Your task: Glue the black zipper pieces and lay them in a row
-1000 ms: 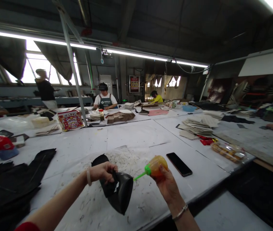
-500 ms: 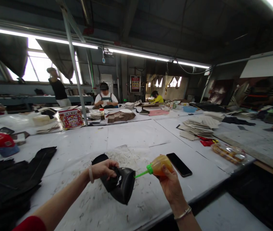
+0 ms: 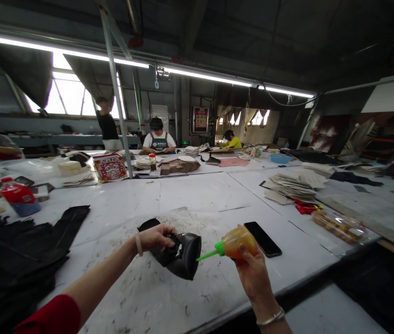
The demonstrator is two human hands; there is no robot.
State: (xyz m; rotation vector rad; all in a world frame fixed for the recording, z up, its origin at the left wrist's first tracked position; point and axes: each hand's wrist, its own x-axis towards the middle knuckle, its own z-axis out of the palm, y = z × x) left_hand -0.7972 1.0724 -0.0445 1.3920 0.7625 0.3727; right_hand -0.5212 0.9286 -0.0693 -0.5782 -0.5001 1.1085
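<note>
Over the table (image 3: 218, 290), left fingers (image 3: 166, 230) pinch black material (image 3: 186, 264) while partly hidden right fingers (image 3: 249, 256) clasp a bottle (image 3: 237, 241).

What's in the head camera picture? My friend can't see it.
A person's left hand grips a black piece at a white table, while the right hand points a green-nozzled bottle at its edge. A phone lies nearby.

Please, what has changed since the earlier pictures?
The lower tip of the black piece in the left hand rose; the squeeze bottle in the right hand shifted slightly right, toward the phone. The standing person moved right, toward the metal pole. Both hands kept their holds; the phone stayed in place.
</note>
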